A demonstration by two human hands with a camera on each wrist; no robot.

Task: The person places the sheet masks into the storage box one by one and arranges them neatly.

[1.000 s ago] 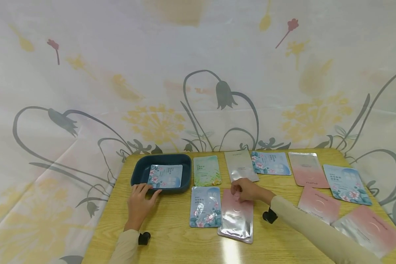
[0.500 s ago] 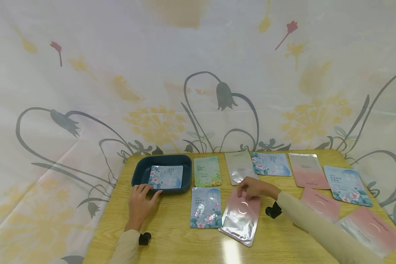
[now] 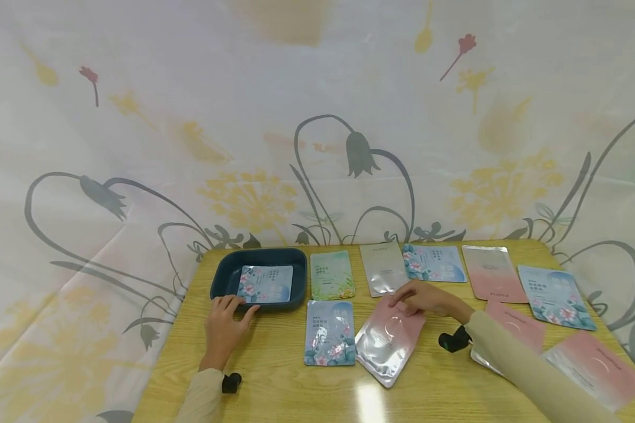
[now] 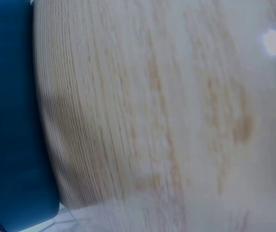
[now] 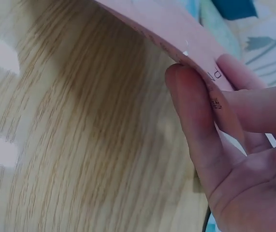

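Observation:
My right hand pinches the top edge of a pink and silver sheet mask packet between thumb and fingers. In the right wrist view the pink packet stands raised off the table at the pinched end. My left hand holds the near left rim of a dark blue tray, thumb against its front side. Inside the tray lies a blue floral mask packet. The left wrist view shows the tray's wall and almost nothing of the hand.
A blue floral packet lies left of the pinched one. Behind are a green packet, a silver-grey packet and a blue packet. To the right lie several pink and blue packets, including a pink one partly under the right sleeve.
My right hand has moved to the right with the pink packet's top edge, so the packet now leans more to the right. My left hand and the tray have stayed in place.

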